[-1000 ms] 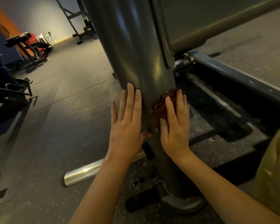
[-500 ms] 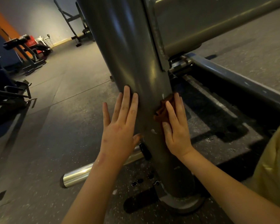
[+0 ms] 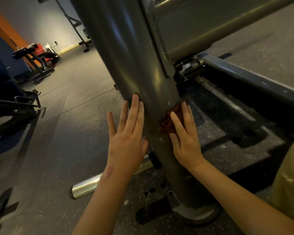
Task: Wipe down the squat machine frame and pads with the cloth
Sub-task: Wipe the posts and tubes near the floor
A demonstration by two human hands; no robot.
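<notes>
Now your right hand (image 3: 185,139), fingers straight, pins the crumpled rust-brown cloth (image 3: 172,116) to the thick grey metal frame post (image 3: 134,61), whose axis runs up past your fingertips; your left hand (image 3: 126,138) rests flat, empty, alongside.

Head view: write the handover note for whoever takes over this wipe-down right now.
Left hand: flat, fingers straight, braced on the frame post.
Right hand: straight fingers press the brown cloth against the post's right side, low down.
Done: cannot tell how much has been wiped.
Left: white specks show on the post beside the cloth. The base foot, the side rail and the pads (out of view) also need wiping.
</notes>
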